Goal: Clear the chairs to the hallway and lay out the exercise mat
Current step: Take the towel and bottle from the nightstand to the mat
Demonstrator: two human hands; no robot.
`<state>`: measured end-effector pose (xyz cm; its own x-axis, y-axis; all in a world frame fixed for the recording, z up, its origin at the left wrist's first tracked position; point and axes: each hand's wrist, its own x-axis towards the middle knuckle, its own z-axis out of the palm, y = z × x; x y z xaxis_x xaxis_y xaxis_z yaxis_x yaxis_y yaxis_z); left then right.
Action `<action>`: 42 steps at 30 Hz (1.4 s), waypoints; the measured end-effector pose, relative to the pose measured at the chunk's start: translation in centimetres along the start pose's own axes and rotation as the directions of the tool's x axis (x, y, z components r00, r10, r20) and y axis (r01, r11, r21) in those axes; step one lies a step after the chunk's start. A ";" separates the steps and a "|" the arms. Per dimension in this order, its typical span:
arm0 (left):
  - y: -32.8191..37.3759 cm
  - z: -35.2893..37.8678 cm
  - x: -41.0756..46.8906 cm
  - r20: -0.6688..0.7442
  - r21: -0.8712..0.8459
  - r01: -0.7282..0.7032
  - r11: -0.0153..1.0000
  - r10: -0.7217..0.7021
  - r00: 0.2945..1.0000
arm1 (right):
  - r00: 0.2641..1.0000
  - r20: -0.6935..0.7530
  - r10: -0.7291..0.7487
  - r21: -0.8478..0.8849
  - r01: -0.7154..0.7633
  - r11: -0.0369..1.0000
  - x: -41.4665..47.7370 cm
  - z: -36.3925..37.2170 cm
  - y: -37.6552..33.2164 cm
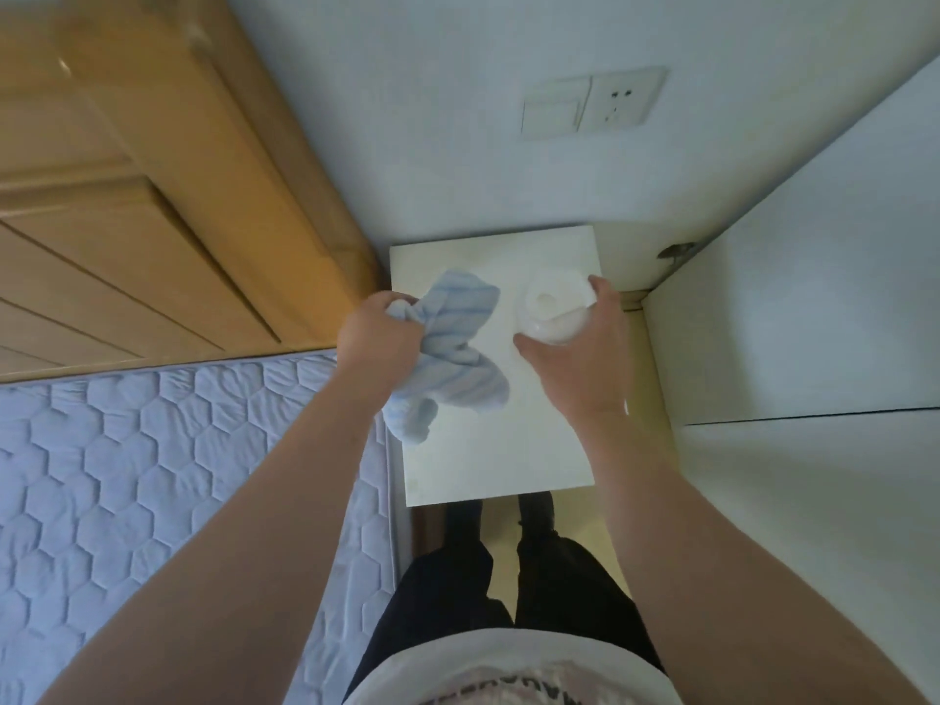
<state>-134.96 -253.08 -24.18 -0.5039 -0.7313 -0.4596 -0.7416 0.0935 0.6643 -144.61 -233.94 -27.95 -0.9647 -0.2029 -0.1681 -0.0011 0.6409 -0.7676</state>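
A big pale blue mattress point(127, 475) with a six-sided stitch pattern fills the near left. Past it, on the far left, is a wooden door point(127, 170). A tall white cupboard point(814, 323) stands on the right, and a white wall point(432, 119) runs along the far side.

Between the mattress and the cupboard sits a small white table point(508, 450), pushed against the wall. The person stands at its near edge in black trousers point(559, 592).

Both arms reach out over the table. The left hand point(379, 338) is closed tight around a bunched-up blue striped cloth point(458, 358), which hangs down to the right of the fist. The right hand point(580, 353) curls round a white round jar point(552, 307), thumb on the near side and fingers on the far side. I cannot tell if the jar rests on the table.

A light switch point(557, 114) and a socket point(620, 101) sit side by side on the wall.

Where the chairs and the mat are, I cannot tell from this view.
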 end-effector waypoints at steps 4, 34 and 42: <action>5.8 -3.1 -2.5 -0.011 -0.004 -0.207 0.978 0.207 0.978 | 0.985 -0.165 -0.045 0.073 0.058 0.996 -1.2 -5.2 -4.1; 29.5 2.4 -34.7 0.185 -0.421 -0.853 0.309 0.950 0.253 | 0.366 -0.931 0.015 0.021 0.013 1.000 -25.0 -41.1 -9.1; 27.1 7.4 -47.3 0.302 -0.497 -0.841 0.212 0.951 0.061 | 0.248 -0.966 0.066 0.060 -0.035 0.998 -35.9 -47.0 -3.1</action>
<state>-134.46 -210.94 11.21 -0.8702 0.2483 0.4255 0.4867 0.2990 0.8208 -122.40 -193.83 9.56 -0.4942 0.7077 0.5050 0.0489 0.6025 -0.7966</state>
